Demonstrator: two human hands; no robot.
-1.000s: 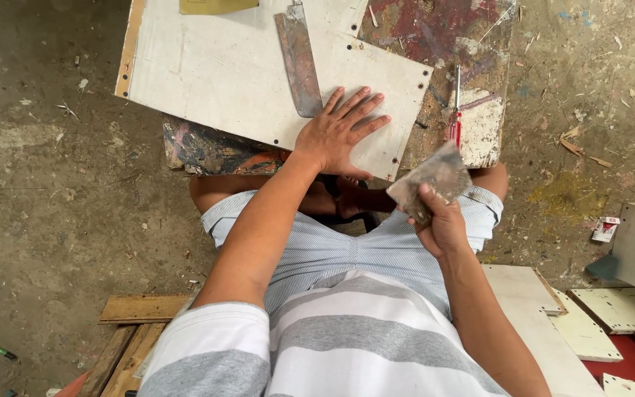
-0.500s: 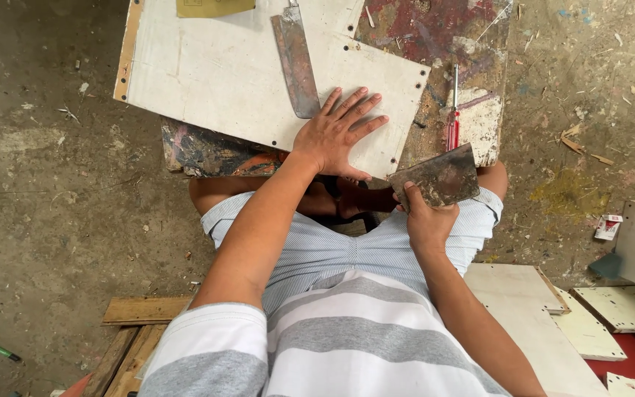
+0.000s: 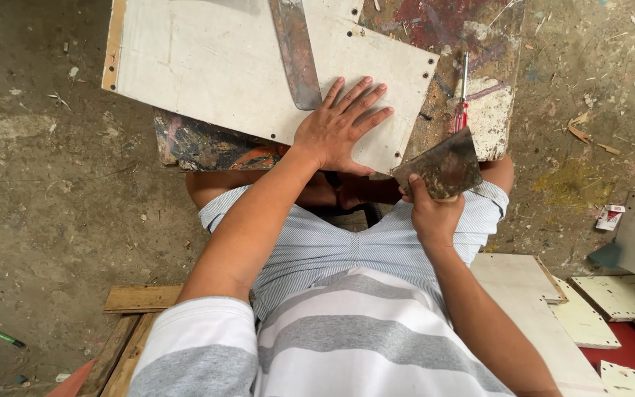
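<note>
Fingers (image 3: 361,99) of the left hand (image 3: 336,132) spread flat, pinning the panel (image 3: 207,73) near the table's (image 3: 490,110) edge, while the right hand (image 3: 431,213) grips a scraper (image 3: 442,165).

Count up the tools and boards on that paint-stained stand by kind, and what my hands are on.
White boards: 1, under the left hand
Scrapers: 2, one lying on the board, one in the right hand
Red-handled screwdrivers: 1
Total: 4

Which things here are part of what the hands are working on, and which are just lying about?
In hand:
left hand flat on white board
right hand holding scraper

Lying about:
red screwdriver
long blade
green marker
offcut panels
</note>
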